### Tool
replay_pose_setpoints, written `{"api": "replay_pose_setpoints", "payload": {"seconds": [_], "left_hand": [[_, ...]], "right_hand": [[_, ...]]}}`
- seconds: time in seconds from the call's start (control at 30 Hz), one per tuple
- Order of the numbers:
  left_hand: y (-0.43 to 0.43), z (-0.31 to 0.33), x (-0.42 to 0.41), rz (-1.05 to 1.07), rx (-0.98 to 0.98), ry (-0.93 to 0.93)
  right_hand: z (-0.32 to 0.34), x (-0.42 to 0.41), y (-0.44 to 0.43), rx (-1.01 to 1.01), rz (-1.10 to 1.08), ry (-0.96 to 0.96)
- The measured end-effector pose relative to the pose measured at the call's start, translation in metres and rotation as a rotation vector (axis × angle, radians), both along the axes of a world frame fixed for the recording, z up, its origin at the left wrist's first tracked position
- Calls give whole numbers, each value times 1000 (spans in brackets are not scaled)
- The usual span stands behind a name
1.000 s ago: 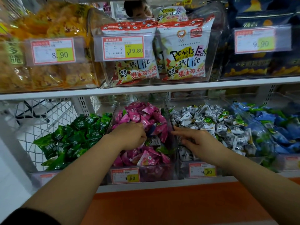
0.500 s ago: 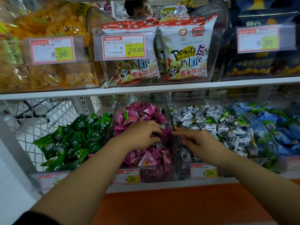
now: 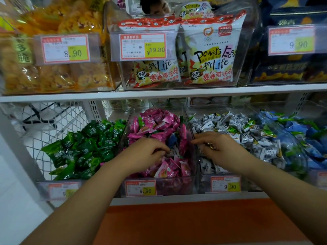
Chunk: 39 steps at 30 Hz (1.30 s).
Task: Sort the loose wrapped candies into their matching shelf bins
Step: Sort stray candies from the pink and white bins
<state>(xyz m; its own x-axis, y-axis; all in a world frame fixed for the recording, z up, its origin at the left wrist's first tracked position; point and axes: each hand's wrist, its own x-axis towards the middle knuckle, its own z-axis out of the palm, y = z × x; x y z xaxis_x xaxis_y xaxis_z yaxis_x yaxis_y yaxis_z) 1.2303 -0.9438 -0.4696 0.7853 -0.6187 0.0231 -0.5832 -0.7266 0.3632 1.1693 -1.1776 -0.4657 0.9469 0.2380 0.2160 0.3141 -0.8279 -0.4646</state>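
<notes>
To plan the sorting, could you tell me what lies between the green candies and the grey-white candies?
The head view shows the bin of pink candies there, with the left hand in it.

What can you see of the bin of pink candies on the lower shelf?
The pink candy bin is clear plastic, on the lower shelf, heaped with glossy pink candies. A 9.90 price tag fronts it. A blue candy lies among them. The left hand reaches in, pinching a grey candy.

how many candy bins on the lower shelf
4 clear plastic ones, left to right: green candy bin, pink candy bin, grey-white candy bin, blue candy bin; more may be off-frame.
</notes>
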Motion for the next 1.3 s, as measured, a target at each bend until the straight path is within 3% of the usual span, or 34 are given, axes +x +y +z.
{"api": "replay_pose_setpoints", "payload": {"seconds": [0.13,0.37,0.5,0.6,0.7,0.8,0.93,1.07,1.17,1.3], "left_hand": [[13,3,-6,68,-184,-129],[37,-8,-5,122,-271,-234],[42,-10,-6,106,-302,-242],[44,-10,-7,110,-306,-228],[42,-9,-8,126,-350,-215],[37,-5,-12,161,-526,-128],[27,4,-19,163,-819,124],[24,9,-23,161,-950,133],[39,9,-17,267,-1006,56],[61,8,-8,414,-1033,-1]], "right_hand": [[15,15,21,-54,-4,-72],[14,71,58,-561,-46,-73],[12,87,63,-687,-93,-113],[10,88,57,-567,-87,-161],[16,76,48,-220,-86,-127],[28,54,48,85,-84,-109],[41,31,68,296,-15,-59],[44,27,89,490,27,-29],[38,38,86,537,2,46],[21,56,89,73,63,119]]}}
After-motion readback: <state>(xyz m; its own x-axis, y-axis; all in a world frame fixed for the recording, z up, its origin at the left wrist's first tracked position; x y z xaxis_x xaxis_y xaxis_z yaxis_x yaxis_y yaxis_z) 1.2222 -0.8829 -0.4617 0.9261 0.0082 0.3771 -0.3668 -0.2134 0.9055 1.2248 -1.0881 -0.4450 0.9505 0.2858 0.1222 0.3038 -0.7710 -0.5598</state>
